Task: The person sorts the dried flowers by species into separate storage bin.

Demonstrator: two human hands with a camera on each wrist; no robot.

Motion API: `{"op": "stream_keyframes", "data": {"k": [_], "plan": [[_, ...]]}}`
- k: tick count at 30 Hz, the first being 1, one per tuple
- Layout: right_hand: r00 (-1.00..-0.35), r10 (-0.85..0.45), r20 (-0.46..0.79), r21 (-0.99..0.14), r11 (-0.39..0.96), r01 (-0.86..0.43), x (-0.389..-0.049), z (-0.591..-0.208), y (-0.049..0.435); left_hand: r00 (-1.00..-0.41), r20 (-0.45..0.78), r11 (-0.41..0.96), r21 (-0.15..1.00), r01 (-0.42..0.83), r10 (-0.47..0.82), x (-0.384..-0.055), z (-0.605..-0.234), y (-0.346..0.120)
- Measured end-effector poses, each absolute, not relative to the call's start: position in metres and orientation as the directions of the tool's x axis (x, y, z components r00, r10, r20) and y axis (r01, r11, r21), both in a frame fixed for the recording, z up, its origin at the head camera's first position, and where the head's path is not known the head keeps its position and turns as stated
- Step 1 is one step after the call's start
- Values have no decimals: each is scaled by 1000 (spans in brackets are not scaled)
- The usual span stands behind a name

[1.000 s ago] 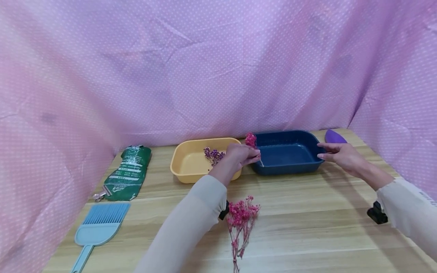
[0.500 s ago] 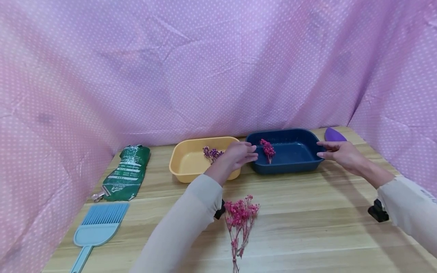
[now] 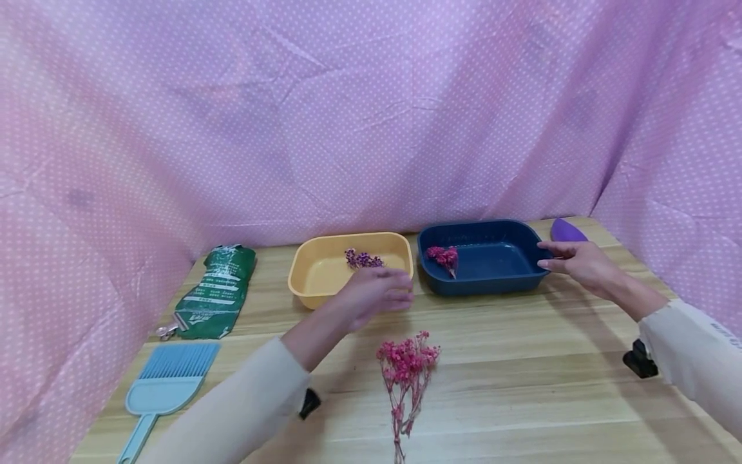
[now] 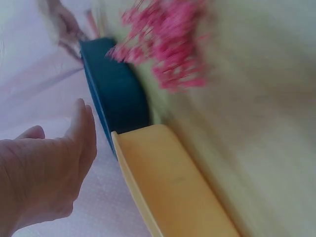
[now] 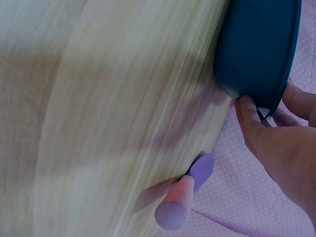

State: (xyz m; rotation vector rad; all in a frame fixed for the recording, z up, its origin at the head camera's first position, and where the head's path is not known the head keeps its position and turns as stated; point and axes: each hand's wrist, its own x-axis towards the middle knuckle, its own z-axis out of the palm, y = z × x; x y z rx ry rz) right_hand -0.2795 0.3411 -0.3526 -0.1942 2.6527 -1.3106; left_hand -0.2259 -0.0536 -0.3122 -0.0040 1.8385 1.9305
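My left hand [image 3: 375, 298] hovers over the near right corner of the yellow tray [image 3: 307, 293], its fingers extended and holding nothing. Inside that tray lies a sprig of small purple dried flowers [image 3: 361, 258], partly behind the hand. At the right end of the dark blue tray [image 3: 493, 285], my right hand [image 3: 582, 264] holds the rim between thumb and fingers, as the right wrist view shows. A small pink flower sprig [image 3: 444, 258] rests in the blue tray's left end. Nearer to me, a bunch of pink dried flowers [image 3: 408, 364] lies on the wooden table.
At the left are a green packet [image 3: 217, 296], a metal clip [image 3: 168, 328] and a light blue brush [image 3: 168, 383]. Behind my right hand lies a purple-bladed tool [image 5: 201, 170] with a pink handle. A pink dotted cloth [image 3: 371, 116] hangs behind the table.
My left hand lets go of the small pink sprig, which drops into the blue tray and settles at its left end. The hand then draws back left and nearer. My right hand stays put.
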Motion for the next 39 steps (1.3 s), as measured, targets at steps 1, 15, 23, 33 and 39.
{"op": "stream_keyframes", "data": {"k": [1, 15, 23, 33, 39], "plan": [[-975, -196, -102, -796, 605, -38, -280, -353, 341, -889, -316, 27, 945, -326, 333, -219, -313, -61], [-973, -194, -123, -797, 604, -19, -279, -353, 345, -918, -381, 76, 924, -374, 110, -157, -327, -137], [-971, -201, -125, -801, 599, -21, -279, -356, 345, -900, -410, 72, 912, -404, 149, -142, -338, -145], [-972, -200, -125, -796, 605, -22, -283, -356, 346, -858, -439, 26, 893, -449, 266, -124, -356, -139], [-971, -198, -132, -798, 602, -14, -282, -354, 345, -841, -447, 17, 885, -464, 304, -118, -363, -129]]}}
